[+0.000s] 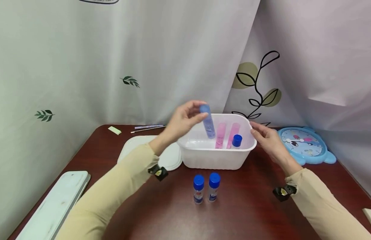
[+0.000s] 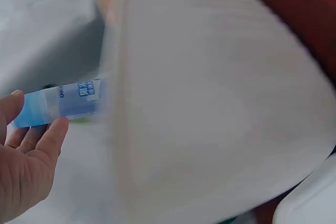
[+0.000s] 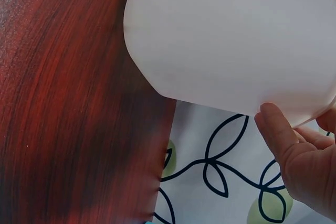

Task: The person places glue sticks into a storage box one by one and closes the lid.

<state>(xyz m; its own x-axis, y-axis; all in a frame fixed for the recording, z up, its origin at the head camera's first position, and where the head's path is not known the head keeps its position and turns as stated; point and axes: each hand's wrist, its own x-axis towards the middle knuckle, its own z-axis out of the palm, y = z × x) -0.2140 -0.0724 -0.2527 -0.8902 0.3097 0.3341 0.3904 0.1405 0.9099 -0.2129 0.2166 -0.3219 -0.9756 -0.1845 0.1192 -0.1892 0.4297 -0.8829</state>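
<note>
My left hand (image 1: 185, 118) pinches a blue glue stick (image 1: 208, 123) by its top end and holds it upright, slightly tilted, over the left part of a white plastic bin (image 1: 215, 159). In the left wrist view the glue stick (image 2: 79, 98) shows a printed label, its far end hidden behind the bin wall. My right hand (image 1: 267, 141) grips the bin's right end at the rim. Inside the bin stand two pink glue sticks (image 1: 220, 135) and a blue-capped one (image 1: 237, 141). Two clear glue sticks with blue caps (image 1: 198, 189) stand on the table before the bin.
A white lid (image 1: 134, 146) lies left of the bin, with a pen (image 1: 149, 126) and a thin rod behind it. A pale green eraser-like block (image 1: 114, 130) is at the back left, a long white case (image 1: 56, 203) at the left edge. A blue clock (image 1: 305, 143) lies right.
</note>
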